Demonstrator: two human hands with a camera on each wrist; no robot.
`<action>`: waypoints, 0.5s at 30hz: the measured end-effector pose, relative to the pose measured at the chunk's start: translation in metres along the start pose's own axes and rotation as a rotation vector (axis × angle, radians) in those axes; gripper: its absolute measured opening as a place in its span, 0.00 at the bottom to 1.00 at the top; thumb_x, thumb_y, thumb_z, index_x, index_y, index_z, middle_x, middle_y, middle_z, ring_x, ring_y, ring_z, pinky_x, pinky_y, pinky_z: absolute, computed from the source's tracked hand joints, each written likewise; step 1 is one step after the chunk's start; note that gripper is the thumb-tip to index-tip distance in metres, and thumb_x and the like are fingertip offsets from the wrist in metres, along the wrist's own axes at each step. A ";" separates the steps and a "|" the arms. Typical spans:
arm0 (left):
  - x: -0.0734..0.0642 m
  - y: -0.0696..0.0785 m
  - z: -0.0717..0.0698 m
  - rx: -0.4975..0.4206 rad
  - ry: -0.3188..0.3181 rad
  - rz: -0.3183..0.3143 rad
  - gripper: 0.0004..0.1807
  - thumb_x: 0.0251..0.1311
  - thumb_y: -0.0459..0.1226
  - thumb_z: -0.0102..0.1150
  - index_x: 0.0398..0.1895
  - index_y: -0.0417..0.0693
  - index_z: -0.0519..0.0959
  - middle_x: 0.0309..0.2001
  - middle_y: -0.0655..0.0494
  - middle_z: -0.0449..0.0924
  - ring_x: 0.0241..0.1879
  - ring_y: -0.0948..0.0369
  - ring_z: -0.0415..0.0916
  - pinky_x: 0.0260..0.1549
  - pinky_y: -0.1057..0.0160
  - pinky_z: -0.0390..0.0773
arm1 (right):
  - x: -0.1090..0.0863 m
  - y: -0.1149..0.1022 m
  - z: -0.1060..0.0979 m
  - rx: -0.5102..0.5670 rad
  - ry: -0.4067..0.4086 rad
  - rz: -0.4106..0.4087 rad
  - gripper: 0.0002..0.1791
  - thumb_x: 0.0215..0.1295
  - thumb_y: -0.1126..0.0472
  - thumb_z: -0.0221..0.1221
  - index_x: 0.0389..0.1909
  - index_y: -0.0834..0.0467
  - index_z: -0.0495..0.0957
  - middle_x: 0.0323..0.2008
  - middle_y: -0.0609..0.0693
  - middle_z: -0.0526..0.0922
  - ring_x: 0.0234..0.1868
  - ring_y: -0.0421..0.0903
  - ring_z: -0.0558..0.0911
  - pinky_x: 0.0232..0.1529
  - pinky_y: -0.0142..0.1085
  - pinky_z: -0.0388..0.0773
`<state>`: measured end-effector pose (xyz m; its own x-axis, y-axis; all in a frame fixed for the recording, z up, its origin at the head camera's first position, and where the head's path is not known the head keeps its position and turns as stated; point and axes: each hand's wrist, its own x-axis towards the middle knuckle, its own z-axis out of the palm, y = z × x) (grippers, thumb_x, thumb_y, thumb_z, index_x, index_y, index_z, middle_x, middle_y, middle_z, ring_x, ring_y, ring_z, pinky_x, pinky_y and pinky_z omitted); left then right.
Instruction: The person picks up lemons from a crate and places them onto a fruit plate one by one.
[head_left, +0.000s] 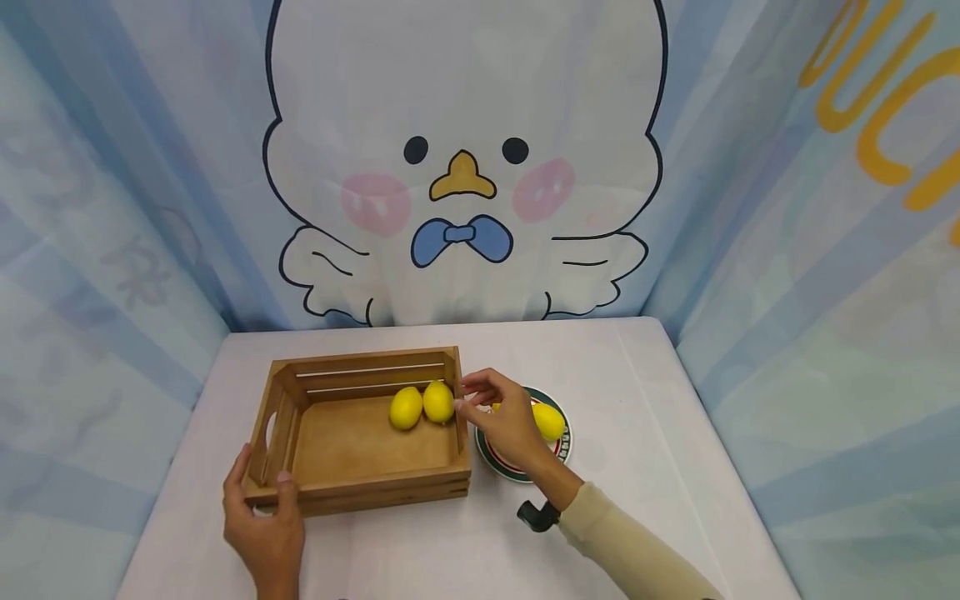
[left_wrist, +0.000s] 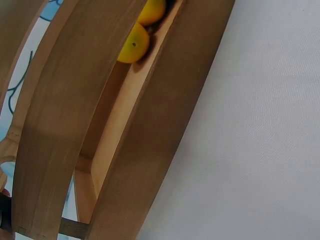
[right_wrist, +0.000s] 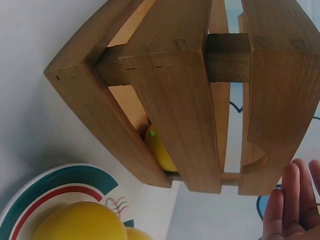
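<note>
A slatted wooden crate [head_left: 367, 487] occupies the left part of the table. Inside, by its right end, lie two lemons, a left one [head_left: 406, 408] and a right one [head_left: 438, 402]. My left hand [head_left: 266, 533] grips the crate's front left corner, with the thumb over the front rim. At the crate's right end is my right hand [head_left: 506, 421], thumb and fingers apart beside the upper edge. In the right wrist view its fingers [right_wrist: 291, 200] look straight. Under that hand sits a round plate [head_left: 525, 477] bearing lemons [head_left: 549, 422], partly hidden by the hand.
A white cloth covers the table [head_left: 630, 517]. Behind it hangs a curtain [head_left: 465, 83] printed with a cartoon bird, and more curtain closes off both sides. The plate [right_wrist: 75, 170] has a green and red rim and stands close to the crate's right end.
</note>
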<state>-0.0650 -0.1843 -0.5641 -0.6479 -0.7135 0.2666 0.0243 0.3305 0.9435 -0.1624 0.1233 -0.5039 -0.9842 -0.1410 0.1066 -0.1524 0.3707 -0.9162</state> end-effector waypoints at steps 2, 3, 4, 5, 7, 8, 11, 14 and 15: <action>0.000 0.000 0.000 0.005 0.000 0.001 0.36 0.63 0.25 0.62 0.75 0.56 0.75 0.73 0.51 0.77 0.74 0.70 0.67 0.78 0.69 0.62 | 0.001 0.000 0.001 0.007 -0.010 -0.014 0.17 0.69 0.53 0.71 0.57 0.47 0.84 0.52 0.47 0.89 0.47 0.44 0.83 0.59 0.51 0.82; 0.000 -0.001 0.001 0.007 0.001 0.001 0.36 0.63 0.25 0.62 0.75 0.55 0.75 0.73 0.51 0.77 0.74 0.70 0.67 0.78 0.69 0.63 | 0.002 0.000 0.002 0.008 -0.012 -0.018 0.17 0.69 0.53 0.72 0.56 0.45 0.84 0.51 0.47 0.89 0.46 0.44 0.83 0.59 0.52 0.82; 0.000 -0.001 0.001 0.009 0.002 0.003 0.35 0.63 0.25 0.63 0.75 0.55 0.75 0.73 0.51 0.77 0.74 0.70 0.67 0.78 0.69 0.63 | 0.002 0.000 0.002 0.008 -0.013 -0.021 0.17 0.68 0.53 0.72 0.56 0.45 0.84 0.51 0.47 0.88 0.46 0.44 0.83 0.59 0.52 0.82; 0.000 -0.001 0.001 0.010 0.002 0.005 0.35 0.63 0.25 0.63 0.75 0.54 0.75 0.73 0.51 0.77 0.73 0.70 0.67 0.77 0.69 0.63 | 0.002 0.000 0.003 0.005 -0.011 -0.021 0.17 0.68 0.53 0.72 0.55 0.43 0.84 0.50 0.46 0.89 0.46 0.44 0.83 0.59 0.52 0.82; 0.000 -0.002 0.002 0.009 0.005 0.009 0.35 0.63 0.24 0.63 0.74 0.53 0.75 0.72 0.50 0.78 0.73 0.70 0.68 0.77 0.69 0.64 | 0.003 -0.001 0.003 0.005 -0.008 -0.022 0.17 0.67 0.53 0.73 0.55 0.44 0.84 0.50 0.45 0.89 0.46 0.44 0.83 0.59 0.53 0.82; 0.000 -0.001 0.002 0.009 0.007 0.010 0.35 0.63 0.24 0.63 0.74 0.53 0.76 0.72 0.50 0.78 0.73 0.71 0.68 0.77 0.69 0.64 | 0.003 0.000 0.003 0.004 -0.009 -0.023 0.17 0.67 0.53 0.73 0.56 0.45 0.84 0.50 0.45 0.89 0.47 0.44 0.83 0.59 0.53 0.83; 0.000 -0.001 0.002 0.010 0.010 0.010 0.35 0.63 0.24 0.62 0.74 0.52 0.75 0.72 0.49 0.78 0.73 0.71 0.68 0.77 0.69 0.64 | 0.003 -0.001 0.004 0.005 -0.011 -0.028 0.19 0.67 0.54 0.73 0.57 0.51 0.84 0.49 0.44 0.88 0.47 0.44 0.83 0.60 0.54 0.83; 0.000 0.000 0.001 0.007 0.012 0.006 0.35 0.63 0.24 0.62 0.74 0.52 0.75 0.72 0.49 0.78 0.73 0.70 0.68 0.77 0.69 0.64 | 0.004 -0.001 0.004 0.004 -0.013 -0.035 0.20 0.67 0.54 0.73 0.57 0.52 0.84 0.49 0.44 0.88 0.47 0.45 0.84 0.59 0.53 0.83; 0.000 0.000 0.001 0.008 0.011 0.005 0.35 0.63 0.24 0.62 0.75 0.52 0.75 0.72 0.49 0.77 0.73 0.70 0.67 0.77 0.68 0.64 | 0.004 -0.001 0.004 0.006 -0.013 -0.037 0.20 0.67 0.54 0.73 0.57 0.52 0.84 0.49 0.45 0.89 0.47 0.45 0.84 0.59 0.53 0.83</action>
<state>-0.0658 -0.1837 -0.5645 -0.6392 -0.7189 0.2732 0.0211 0.3386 0.9407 -0.1658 0.1186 -0.5040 -0.9767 -0.1664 0.1352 -0.1878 0.3597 -0.9140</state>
